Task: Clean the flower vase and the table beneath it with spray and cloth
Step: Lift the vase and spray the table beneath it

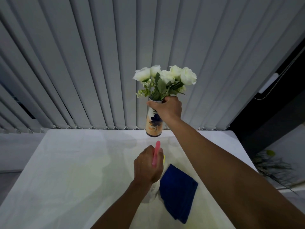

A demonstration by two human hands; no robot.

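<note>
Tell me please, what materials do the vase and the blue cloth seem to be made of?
The vase looks like glazed ceramic: smooth, white, with a painted blue and orange flower. The blue cloth seems soft microfibre or similar: matte, folded, no shine. Neither can be confirmed by look alone.

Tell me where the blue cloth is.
The blue cloth lies folded on the white table, low centre-right in the head view, between both forearms, beside the spray bottle.

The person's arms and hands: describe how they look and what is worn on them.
Both forearms are bare as far as the frame shows: no sleeves in view. The left hand and the right hand wear no gloves, and no rings, watch or bracelet show on the sides facing the camera. Dim light hides finer detail.
</note>
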